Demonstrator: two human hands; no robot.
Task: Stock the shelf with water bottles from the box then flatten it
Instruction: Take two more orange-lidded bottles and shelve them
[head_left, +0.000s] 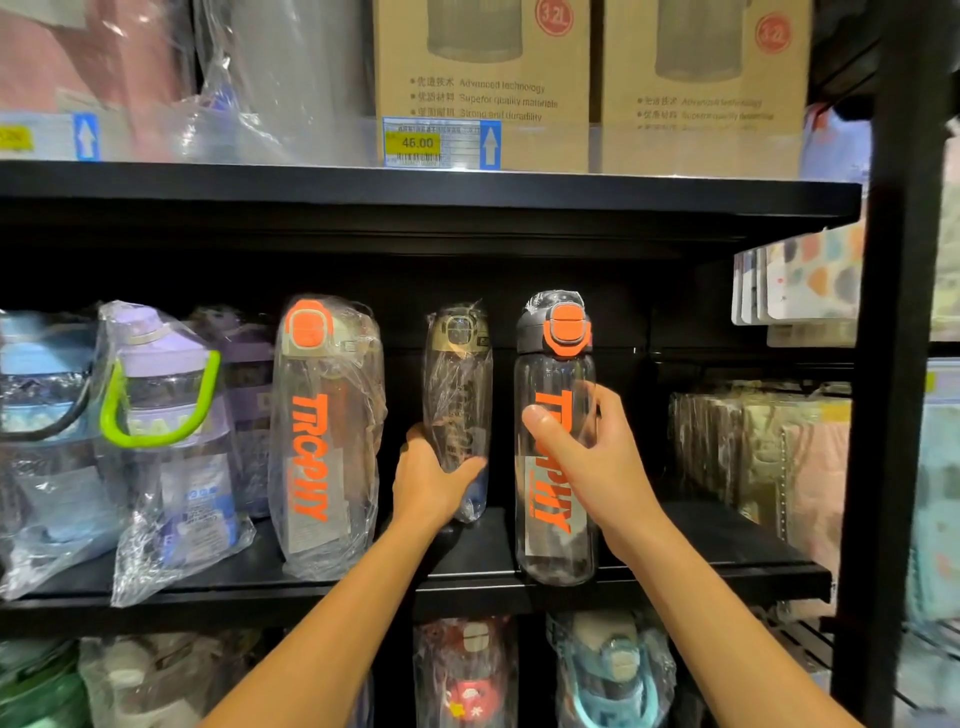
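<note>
A: Left hand (431, 486)?
B: Curled round the lower half of gold-cap bottle (457, 395), upright, set back on shelf (701, 561).
A: Right hand (589, 460)?
B: Thumb and fingers wrapped round orange-cap bottle (550, 545), upright at the shelf's front edge.

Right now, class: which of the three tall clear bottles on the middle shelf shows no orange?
The olive-lidded bottle in the middle, gripped by the left hand; the white-lidded bottle and the grey-lidded bottle beside it carry orange latches and lettering.
</note>
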